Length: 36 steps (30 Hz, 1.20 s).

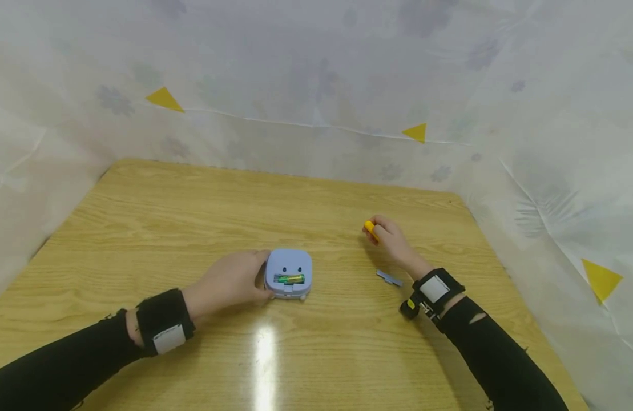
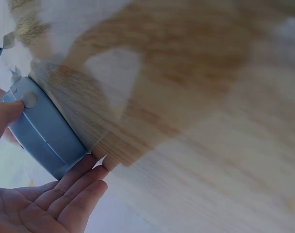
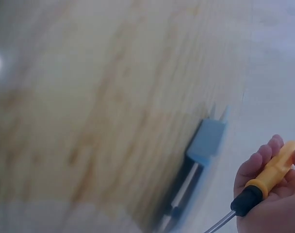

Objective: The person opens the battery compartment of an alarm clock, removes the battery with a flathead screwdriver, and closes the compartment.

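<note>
- Here, pale floral sheeting (image 1: pixel 306 74) is being seen beyond the far, left and right edges of a wood-grained table (image 1: pixel 193 200).
- By the left hand (image 1: pixel 231 282), a pale-blue box (image 1: pixel 289 258) is being gripped from its left side, thumb and fingers curved round it, roughly midway between the table's left and right edges; a round knob (image 2: pixel 29 99) is being seen right beside the thumb tip.
- By the right hand (image 1: pixel 392 240), nearer the table's far right corner, a screwdriver (image 3: pixel 248 200) is being held in curled fingers, its yellow handle partly enclosed and its metal shaft bare.
- Between the box and the table's right edge, a slim blue-grey piece (image 1: pixel 389 278) is being supported by the tabletop, near the right wrist.
- In the box's top face, a green battery (image 1: pixel 293 279) is being exposed, near two dark dots (image 1: pixel 284 269).
</note>
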Each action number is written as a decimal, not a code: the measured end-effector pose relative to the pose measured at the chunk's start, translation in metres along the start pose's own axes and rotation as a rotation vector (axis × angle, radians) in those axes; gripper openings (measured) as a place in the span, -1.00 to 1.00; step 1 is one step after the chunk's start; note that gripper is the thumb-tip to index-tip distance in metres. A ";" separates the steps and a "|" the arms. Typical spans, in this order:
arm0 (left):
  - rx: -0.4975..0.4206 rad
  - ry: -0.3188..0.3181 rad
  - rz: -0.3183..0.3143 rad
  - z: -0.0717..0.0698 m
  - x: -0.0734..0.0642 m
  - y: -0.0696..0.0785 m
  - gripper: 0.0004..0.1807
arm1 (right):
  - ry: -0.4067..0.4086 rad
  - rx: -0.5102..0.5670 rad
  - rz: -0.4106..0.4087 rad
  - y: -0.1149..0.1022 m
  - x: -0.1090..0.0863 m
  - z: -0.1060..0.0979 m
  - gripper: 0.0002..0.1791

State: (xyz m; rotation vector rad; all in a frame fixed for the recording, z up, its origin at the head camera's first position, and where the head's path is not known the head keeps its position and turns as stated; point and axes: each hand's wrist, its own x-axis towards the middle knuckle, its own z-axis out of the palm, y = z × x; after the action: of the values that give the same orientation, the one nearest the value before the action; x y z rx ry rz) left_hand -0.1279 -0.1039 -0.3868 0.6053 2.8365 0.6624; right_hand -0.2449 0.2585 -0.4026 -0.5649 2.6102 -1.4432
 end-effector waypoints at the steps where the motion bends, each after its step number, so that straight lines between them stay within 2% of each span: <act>1: -0.001 -0.002 -0.002 0.000 0.000 0.000 -0.08 | 0.005 -0.016 0.004 0.000 0.000 0.000 -0.65; 9: 0.002 -0.009 -0.008 0.000 0.002 -0.001 -0.06 | 0.018 -0.170 0.056 0.000 -0.002 -0.001 -0.62; 23: 0.007 -0.017 -0.012 0.000 0.003 -0.005 -0.05 | 0.038 -0.370 0.021 0.012 0.001 0.005 -0.68; 29: 0.004 -0.017 -0.014 0.000 0.003 -0.006 -0.05 | 0.010 -0.479 -0.001 0.009 0.003 0.006 -0.71; 36: 0.009 -0.011 -0.010 0.000 0.003 -0.005 -0.06 | -0.036 -0.513 0.009 0.007 0.003 0.007 -0.71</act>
State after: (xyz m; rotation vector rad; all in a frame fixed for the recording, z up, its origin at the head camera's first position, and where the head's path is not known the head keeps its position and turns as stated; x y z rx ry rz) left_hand -0.1322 -0.1071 -0.3892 0.5945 2.8321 0.6428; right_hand -0.2476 0.2556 -0.4120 -0.6123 2.9469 -0.7375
